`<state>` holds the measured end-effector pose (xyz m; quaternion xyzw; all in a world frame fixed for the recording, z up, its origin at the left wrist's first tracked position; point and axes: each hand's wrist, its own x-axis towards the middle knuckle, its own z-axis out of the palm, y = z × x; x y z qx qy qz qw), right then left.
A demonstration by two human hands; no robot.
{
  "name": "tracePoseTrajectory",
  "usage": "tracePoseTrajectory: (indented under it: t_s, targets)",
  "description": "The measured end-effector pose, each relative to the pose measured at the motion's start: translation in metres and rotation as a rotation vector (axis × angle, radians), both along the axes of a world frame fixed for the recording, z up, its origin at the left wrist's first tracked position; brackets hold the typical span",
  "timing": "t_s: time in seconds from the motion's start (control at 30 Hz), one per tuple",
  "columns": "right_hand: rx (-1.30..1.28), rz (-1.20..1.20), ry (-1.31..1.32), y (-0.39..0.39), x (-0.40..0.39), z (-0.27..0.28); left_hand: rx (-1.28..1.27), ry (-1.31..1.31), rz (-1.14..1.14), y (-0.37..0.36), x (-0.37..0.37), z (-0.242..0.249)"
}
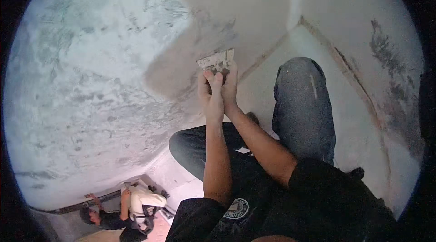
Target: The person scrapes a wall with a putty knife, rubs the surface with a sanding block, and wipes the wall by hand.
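A scraper with a wide, stained metal blade [216, 60] is held up against the patchy grey-white wall [118, 51]. Both hands are closed round its handle, side by side. My left hand [212, 92] is on the left of the handle, its thumb near the base of the blade. On the right side, my right hand [230, 88] grips the same tool, fingers reaching up beside the blade. The hands hide most of the handle. Whether the blade edge touches the wall cannot be told.
My bent knees [302, 101] stand below and right of the hands. A brown-edged corner seam [345, 60] runs down the right. At the lower left another person [113, 217] crouches by the wall's lower edge, one hand holding a small tool.
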<state>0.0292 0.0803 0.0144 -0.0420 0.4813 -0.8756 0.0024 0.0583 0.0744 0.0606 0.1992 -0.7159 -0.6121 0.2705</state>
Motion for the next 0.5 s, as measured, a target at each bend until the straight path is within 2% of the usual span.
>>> tracePoseTrajectory:
  t_s: [0.07, 0.1, 0.13, 0.17, 0.2, 0.23, 0.27, 0.3, 0.33, 0.4, 0.47, 0.5]
  targets:
    - [-0.258, 0.061, -0.17, 0.014, 0.009, 0.023, -0.038, 0.02, -0.045, 0.016, 0.015, 0.01]
    - [-0.165, 0.078, -0.148, 0.03, 0.009, 0.036, -0.039, 0.042, -0.044, 0.031, 0.021, 0.012]
    - [-0.166, 0.082, -0.126, 0.039, 0.007, 0.039, -0.207, -0.003, -0.052, 0.045, 0.027, 0.012]
    - [-0.157, -0.01, -0.196, 0.047, 0.005, 0.042, -0.374, -0.054, -0.057, 0.053, 0.035, 0.014]
    - [-0.154, -0.082, -0.268, 0.031, 0.0, 0.04, -0.383, -0.042, -0.035, 0.039, 0.041, 0.014]
    - [-0.17, -0.223, -0.223, 0.027, 0.0, 0.044, -0.334, -0.151, -0.106, 0.039, 0.05, 0.018]
    - [-0.162, -0.221, -0.205, 0.027, -0.003, 0.042, -0.285, -0.26, -0.177, 0.038, 0.057, 0.022]
    - [-0.142, -0.233, -0.218, 0.029, -0.005, 0.037, -0.349, -0.332, -0.167, 0.033, 0.061, 0.029]
    - [-0.119, -0.247, -0.228, 0.03, -0.007, 0.031, -0.339, -0.313, -0.164, 0.024, 0.067, 0.032]
    - [-0.134, -0.265, -0.182, 0.024, -0.01, 0.018, 0.066, -0.351, -0.106, 0.0, 0.075, 0.03]
    - [-0.171, -0.281, -0.138, 0.023, -0.004, 0.02, -0.131, -0.22, -0.002, -0.017, 0.08, 0.037]
    - [-0.097, -0.165, -0.145, 0.025, 0.008, 0.029, -0.126, -0.205, -0.002, -0.012, 0.074, 0.043]
